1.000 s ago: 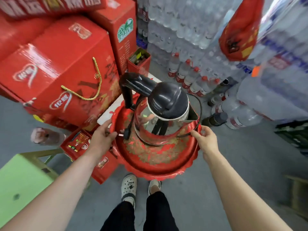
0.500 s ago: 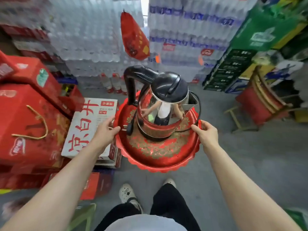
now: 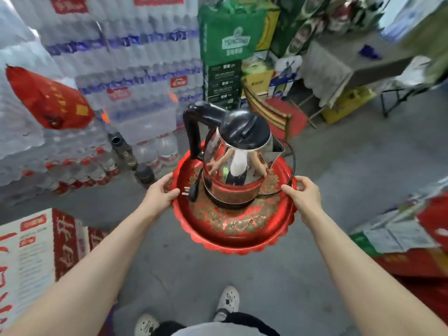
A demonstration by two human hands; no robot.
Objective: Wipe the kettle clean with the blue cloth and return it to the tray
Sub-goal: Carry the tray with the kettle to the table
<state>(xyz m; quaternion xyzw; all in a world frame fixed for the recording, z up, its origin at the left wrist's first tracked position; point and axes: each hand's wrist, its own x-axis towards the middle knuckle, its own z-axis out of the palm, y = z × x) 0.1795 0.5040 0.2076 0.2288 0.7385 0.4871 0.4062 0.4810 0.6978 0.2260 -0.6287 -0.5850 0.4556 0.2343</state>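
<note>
Stacks of bottled water [image 3: 126,69] fill the far wall, grey floor [image 3: 242,275] below. Out front, the red tray [image 3: 232,238] is held in the air, carried level above that floor. The kettle [image 3: 238,163] stands upright near the tray's far edge, black lid and handle, shiny steel body. Its black cord [image 3: 292,166] loops past the tray's right edge, the plug [image 3: 194,192] lying by the left edge. Left hand [image 3: 157,197] clamps the left rim, thumb on top; right hand [image 3: 304,194] clamps the right rim likewise. A blue shape, possibly the cloth [image 3: 369,52], sits blurred on a far surface.
</note>
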